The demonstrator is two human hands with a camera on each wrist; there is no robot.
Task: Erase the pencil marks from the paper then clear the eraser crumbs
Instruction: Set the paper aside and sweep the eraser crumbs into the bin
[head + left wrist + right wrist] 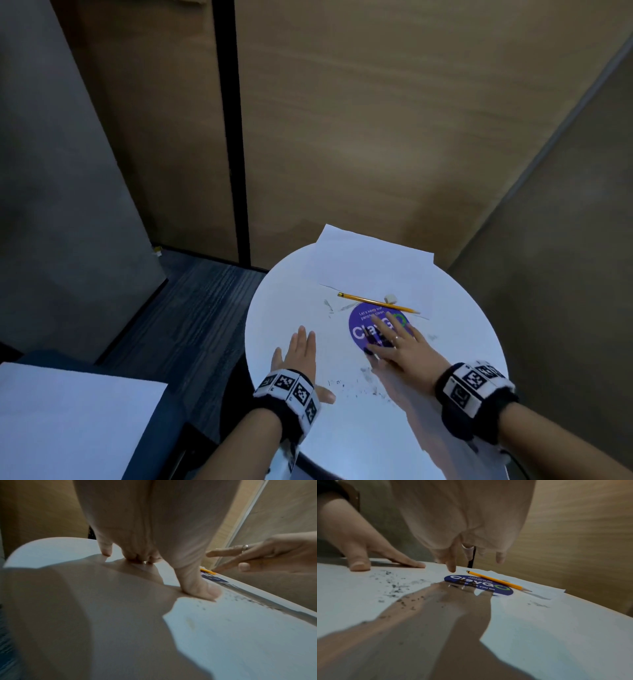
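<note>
A white paper (370, 260) lies at the far edge of the round white table (472, 329), its back corners overhanging; I see no marks on it. In front of it lie a yellow pencil (376, 303) and a small white eraser (390, 298). Dark eraser crumbs (370, 380) are scattered near me on the tabletop, crumbs (395, 588) between the hands. My left hand (298, 353) lies flat, fingers straight, at the table's left rim, thumb (202, 588) pressed down. My right hand (397, 346) is spread, fingers straight, low over a purple sticker (471, 582), holding nothing.
Grey smudges (329, 305) mark the tabletop left of the pencil (498, 580). A wooden wall (376, 120) stands close behind the table. Dark carpet (191, 308) lies to the left, and a white surface (68, 421) sits at lower left.
</note>
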